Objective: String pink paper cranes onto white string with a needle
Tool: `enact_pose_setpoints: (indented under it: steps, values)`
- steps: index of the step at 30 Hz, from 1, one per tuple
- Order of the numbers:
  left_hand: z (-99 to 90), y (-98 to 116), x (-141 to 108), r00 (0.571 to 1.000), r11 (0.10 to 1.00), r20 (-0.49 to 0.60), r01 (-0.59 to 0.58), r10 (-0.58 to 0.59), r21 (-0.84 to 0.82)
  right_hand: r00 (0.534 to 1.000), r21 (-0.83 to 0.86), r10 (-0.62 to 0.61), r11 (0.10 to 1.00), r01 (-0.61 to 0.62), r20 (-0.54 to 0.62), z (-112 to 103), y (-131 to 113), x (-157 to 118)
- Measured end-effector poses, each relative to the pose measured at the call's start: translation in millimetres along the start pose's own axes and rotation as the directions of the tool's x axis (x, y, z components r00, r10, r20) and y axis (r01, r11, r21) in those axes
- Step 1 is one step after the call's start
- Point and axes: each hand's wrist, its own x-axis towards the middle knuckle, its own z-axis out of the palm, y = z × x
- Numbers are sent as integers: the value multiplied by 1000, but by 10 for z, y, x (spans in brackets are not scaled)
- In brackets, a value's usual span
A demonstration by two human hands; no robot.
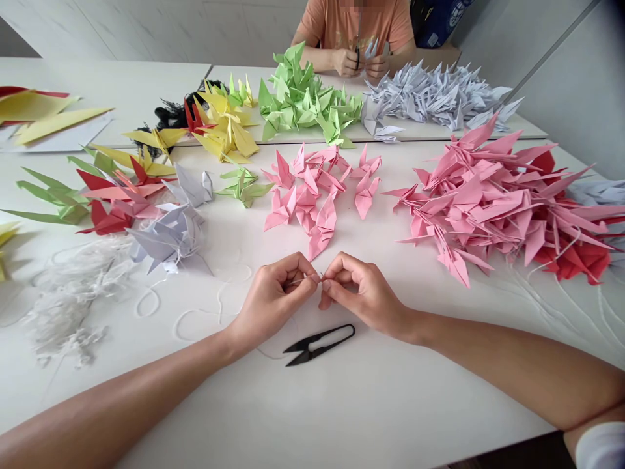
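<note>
In the head view, the left hand (273, 303) and right hand (364, 293) are narrowly pinched, their fingertips nearly meeting on a thin white string (219, 311) that trails across the white table (342, 404). Black thread snips (317, 344) lie just below the hands, and a heap of pink paper cranes (312, 195) sits just beyond them.

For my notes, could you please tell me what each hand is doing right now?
Left hand: closed, pinching white thread.
Right hand: closed, pinching something too thin to tell.
</note>
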Motion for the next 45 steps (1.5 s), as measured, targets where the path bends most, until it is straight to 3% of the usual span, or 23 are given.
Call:
enact_pose_setpoints:
  steps: [45]
  values:
    - [-8,-13,-1,1000,1000,1,2,-2,16,1000,-14,-8,1000,8,4,-10,5,-12]
